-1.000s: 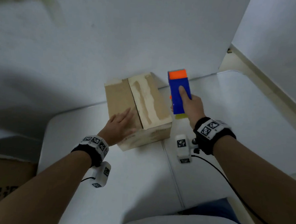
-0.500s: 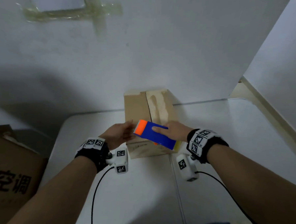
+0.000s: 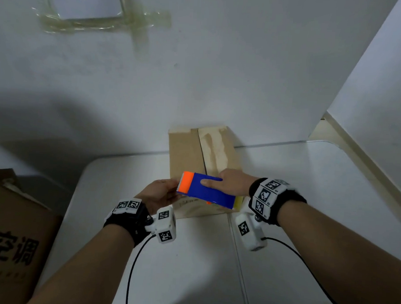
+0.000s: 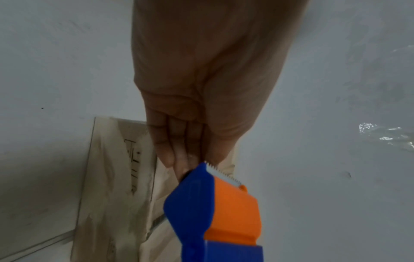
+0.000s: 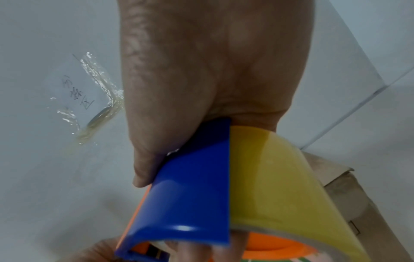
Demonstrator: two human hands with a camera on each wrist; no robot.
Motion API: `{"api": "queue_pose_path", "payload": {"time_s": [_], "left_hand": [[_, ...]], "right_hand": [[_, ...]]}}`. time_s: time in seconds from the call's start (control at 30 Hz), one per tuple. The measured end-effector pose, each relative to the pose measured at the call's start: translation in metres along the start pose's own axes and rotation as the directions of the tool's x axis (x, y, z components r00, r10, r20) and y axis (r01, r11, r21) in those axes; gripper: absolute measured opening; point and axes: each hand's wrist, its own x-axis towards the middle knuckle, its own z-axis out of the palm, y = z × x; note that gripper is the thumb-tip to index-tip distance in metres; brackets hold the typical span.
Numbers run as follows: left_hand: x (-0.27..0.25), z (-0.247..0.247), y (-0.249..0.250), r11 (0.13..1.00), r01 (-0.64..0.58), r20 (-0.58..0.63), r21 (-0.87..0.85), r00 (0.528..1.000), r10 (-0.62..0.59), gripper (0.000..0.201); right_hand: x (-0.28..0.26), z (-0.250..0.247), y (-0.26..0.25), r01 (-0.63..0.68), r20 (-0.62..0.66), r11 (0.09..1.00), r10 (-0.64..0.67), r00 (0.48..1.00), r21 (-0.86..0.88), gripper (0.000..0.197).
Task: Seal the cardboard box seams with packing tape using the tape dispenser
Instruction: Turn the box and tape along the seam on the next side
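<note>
Blue dispenser [image 3: 208,192] lies crosswise over the box's [image 3: 187,155] near edge, serrated end leftward, right hand [image 3: 233,185] wrapped around it. Left hand [image 3: 161,192] meets that end, fingers straight; whether they hold tape is unclear. Since half a second ago, little has shifted; the seam runs away from the person.

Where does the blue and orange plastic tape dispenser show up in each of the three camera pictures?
Head view: the blue and orange plastic tape dispenser lies lower centre, crosswise over the brown cardboard box.
Left wrist view: dispenser bottom centre, serrated orange end up at the fingertips.
Right wrist view: dispenser bottom centre, beside its yellowish tape roll.
Shared landmark: the cardboard box.
</note>
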Motion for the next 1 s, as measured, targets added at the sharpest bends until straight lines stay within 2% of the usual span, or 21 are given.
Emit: {"api": "queue_pose_path", "payload": {"time_s": [0.17, 0.3, 0.5, 0.63, 0.7, 0.83, 1.0], "left_hand": [[0.001, -0.001, -0.006, 0.989, -0.137, 0.008, 0.053, 0.991, 0.137, 0.020], [0.002, 0.000, -0.007, 0.987, -0.150, -0.051, 0.064, 0.987, 0.153, 0.019], [0.006, -0.015, -0.012, 0.992, -0.125, -0.176, 0.027, 0.976, 0.128, 0.015], [0.001, -0.042, -0.015, 0.988, -0.156, -0.378, -0.020, 0.916, 0.137, 0.016], [-0.002, -0.053, -0.020, 0.987, -0.153, -0.374, -0.040, 0.919, 0.127, 0.016], [-0.006, -0.040, -0.031, 0.985, -0.159, -0.299, -0.068, 0.945, 0.132, 0.016], [-0.009, -0.036, -0.053, 0.978, -0.197, -0.342, -0.069, 0.926, 0.162, 0.006]], "right_hand": [[0.003, 0.006, -0.009, -0.015, -0.016, 0.998, 0.014, 1.000, -0.056, 0.060], [0.001, 0.008, -0.011, -0.022, -0.033, 0.990, 0.017, 0.999, -0.140, 0.059], [-0.001, 0.004, -0.006, -0.020, -0.008, 0.986, 0.019, 1.000, -0.165, 0.062], [-0.012, -0.009, 0.003, -0.066, 0.007, 0.967, 0.070, 0.998, -0.244, 0.059], [-0.017, -0.015, 0.008, -0.090, -0.003, 0.956, 0.093, 0.996, -0.280, 0.058], [-0.016, -0.018, 0.000, -0.113, -0.017, 0.899, 0.117, 0.993, -0.424, 0.056], [-0.014, -0.011, -0.012, -0.164, -0.069, 0.850, 0.149, 0.986, -0.501, 0.054]]}}
